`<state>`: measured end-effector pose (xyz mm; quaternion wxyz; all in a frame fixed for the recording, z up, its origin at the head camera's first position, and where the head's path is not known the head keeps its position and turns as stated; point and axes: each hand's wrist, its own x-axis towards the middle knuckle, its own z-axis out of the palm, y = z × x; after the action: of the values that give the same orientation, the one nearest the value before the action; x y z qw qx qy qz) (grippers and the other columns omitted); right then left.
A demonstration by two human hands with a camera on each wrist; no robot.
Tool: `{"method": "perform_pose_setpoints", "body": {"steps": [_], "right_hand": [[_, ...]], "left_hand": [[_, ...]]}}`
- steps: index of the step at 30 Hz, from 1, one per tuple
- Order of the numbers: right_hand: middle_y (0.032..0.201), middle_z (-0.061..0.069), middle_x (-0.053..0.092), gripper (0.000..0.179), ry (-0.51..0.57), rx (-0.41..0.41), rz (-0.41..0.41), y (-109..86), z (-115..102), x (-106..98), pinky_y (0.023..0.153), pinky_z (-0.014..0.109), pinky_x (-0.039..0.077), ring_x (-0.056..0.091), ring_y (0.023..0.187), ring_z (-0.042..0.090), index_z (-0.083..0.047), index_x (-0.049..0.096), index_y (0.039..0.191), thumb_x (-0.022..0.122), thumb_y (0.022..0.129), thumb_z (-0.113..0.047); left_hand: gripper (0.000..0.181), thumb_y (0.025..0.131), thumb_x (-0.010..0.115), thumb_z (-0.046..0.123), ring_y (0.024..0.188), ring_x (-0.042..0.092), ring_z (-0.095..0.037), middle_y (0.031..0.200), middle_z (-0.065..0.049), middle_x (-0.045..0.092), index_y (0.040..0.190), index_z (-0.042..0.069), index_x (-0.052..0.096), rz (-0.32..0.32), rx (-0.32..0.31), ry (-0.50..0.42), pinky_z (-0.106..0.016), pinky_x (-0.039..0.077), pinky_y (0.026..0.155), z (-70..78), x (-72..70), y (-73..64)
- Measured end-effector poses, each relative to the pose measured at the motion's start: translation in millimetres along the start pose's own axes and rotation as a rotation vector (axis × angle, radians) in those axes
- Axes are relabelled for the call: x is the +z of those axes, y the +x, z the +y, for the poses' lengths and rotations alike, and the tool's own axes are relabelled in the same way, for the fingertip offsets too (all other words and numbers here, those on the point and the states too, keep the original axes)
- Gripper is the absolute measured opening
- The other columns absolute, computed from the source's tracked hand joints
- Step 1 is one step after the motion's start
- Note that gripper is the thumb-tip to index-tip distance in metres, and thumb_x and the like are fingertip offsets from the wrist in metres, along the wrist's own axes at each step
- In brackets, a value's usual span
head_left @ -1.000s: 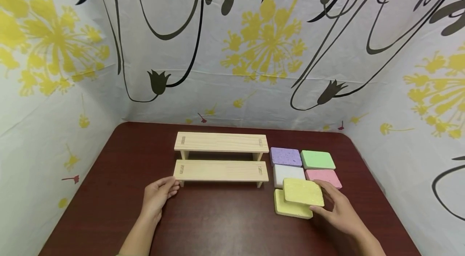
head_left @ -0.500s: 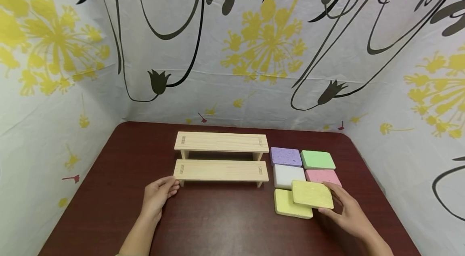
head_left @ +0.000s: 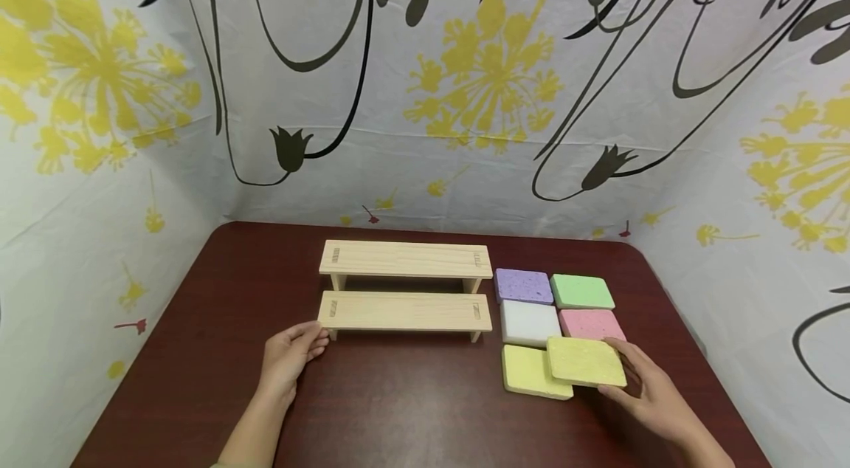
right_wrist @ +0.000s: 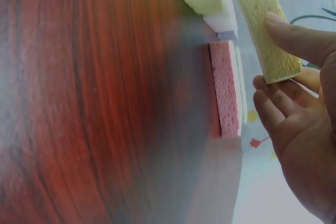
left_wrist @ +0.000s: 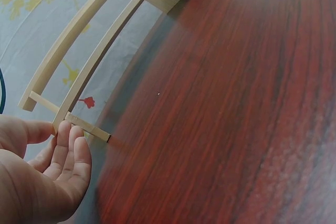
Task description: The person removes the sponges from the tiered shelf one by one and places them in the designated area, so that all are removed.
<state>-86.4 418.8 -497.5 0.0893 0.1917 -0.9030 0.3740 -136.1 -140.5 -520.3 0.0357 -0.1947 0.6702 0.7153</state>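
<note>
My right hand (head_left: 654,396) pinches a yellow sponge (head_left: 586,362) by its right end, thumb at the near edge and fingers at the far one. In the head view this sponge overlaps the corner of a second yellow sponge (head_left: 531,372); the right wrist view shows the held sponge (right_wrist: 265,30) raised off the table. At the left, my left hand (head_left: 287,361) pinches the front left corner of a two-step wooden rack (head_left: 405,311). Thumb and fingertips grip the end of the rack's lower board (left_wrist: 86,80) in the left wrist view.
Behind the yellow sponges lie a white sponge (head_left: 529,323), a pink one (head_left: 589,323), a purple one (head_left: 523,286) and a green one (head_left: 582,291). All rest on a dark red wooden table (head_left: 398,409). A flower-patterned cloth (head_left: 372,84) encloses the back and sides.
My right hand has carried the held yellow sponge rightward and slightly nearer, uncovering more of the yellow sponge below. The left hand and the rack have stayed put.
</note>
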Motion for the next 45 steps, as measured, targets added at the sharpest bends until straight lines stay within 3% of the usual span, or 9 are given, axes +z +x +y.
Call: {"method": "perform_pose_setpoints", "body": {"steps": [11, 21, 31, 37, 41, 45], "right_hand": [[0.132, 0.006, 0.049, 0.075, 0.003, 0.004, 0.023, -12.6, 10, -11, 0.097, 0.002, 0.039, 0.046, 0.123, -0.013, 0.011, 0.045, 0.140, 0.082, 0.075, 0.013], [0.134, -0.003, 0.044, 0.076, -0.065, 0.071, 0.038, -27.0, 22, -23, 0.094, -0.002, 0.037, 0.041, 0.121, -0.018, 0.011, 0.043, 0.142, 0.082, 0.076, 0.011], [0.132, 0.027, 0.048, 0.075, -0.086, 0.162, -0.028, -30.2, 30, -20, 0.089, -0.005, 0.034, 0.030, 0.118, -0.025, 0.012, 0.042, 0.142, 0.083, 0.080, 0.002], [0.131, 0.029, 0.052, 0.075, -0.169, 0.148, -0.029, -31.3, 38, -15, 0.093, -0.006, 0.023, 0.024, 0.119, -0.027, 0.011, 0.046, 0.140, 0.085, 0.078, -0.002], [0.134, 0.030, 0.052, 0.077, -0.252, 0.160, -0.049, -33.7, 45, -14, 0.088, -0.007, 0.015, 0.019, 0.121, -0.026, 0.009, 0.045, 0.143, 0.085, 0.079, -0.007], [0.138, 0.033, 0.049, 0.082, -0.293, 0.197, -0.062, -34.9, 45, -14, 0.090, -0.007, 0.010, 0.025, 0.133, -0.011, 0.010, 0.041, 0.146, 0.085, 0.080, -0.011]], "left_hand": [[0.033, 0.104, 0.058, 0.011, 0.084, 0.070, -0.008, 0.097, -0.007, 0.074, 0.128, -0.012, 0.059, 0.001, -0.003, -0.007, -0.022, 0.060, 0.078, 0.3, -0.6, -0.1], [0.033, 0.104, 0.058, 0.011, 0.085, 0.070, -0.009, 0.098, -0.008, 0.073, 0.128, -0.012, 0.059, -0.001, -0.001, -0.009, -0.022, 0.060, 0.078, 0.0, -1.5, -0.8], [0.034, 0.104, 0.058, 0.011, 0.084, 0.070, -0.008, 0.097, -0.007, 0.073, 0.129, -0.012, 0.059, -0.003, 0.003, -0.015, -0.021, 0.060, 0.078, -0.5, -1.9, -0.1], [0.034, 0.104, 0.058, 0.010, 0.084, 0.070, -0.008, 0.098, -0.009, 0.074, 0.128, -0.012, 0.059, -0.002, 0.005, -0.013, -0.022, 0.060, 0.078, -1.7, -0.8, 1.1], [0.033, 0.104, 0.058, 0.010, 0.083, 0.070, -0.008, 0.098, -0.009, 0.074, 0.128, -0.013, 0.059, 0.000, 0.001, -0.014, -0.022, 0.060, 0.077, -1.7, -0.7, 1.2], [0.033, 0.104, 0.058, 0.010, 0.083, 0.070, -0.008, 0.098, -0.008, 0.074, 0.129, -0.012, 0.059, -0.003, -0.002, -0.008, -0.021, 0.060, 0.077, -0.7, -0.4, 1.0]]}}
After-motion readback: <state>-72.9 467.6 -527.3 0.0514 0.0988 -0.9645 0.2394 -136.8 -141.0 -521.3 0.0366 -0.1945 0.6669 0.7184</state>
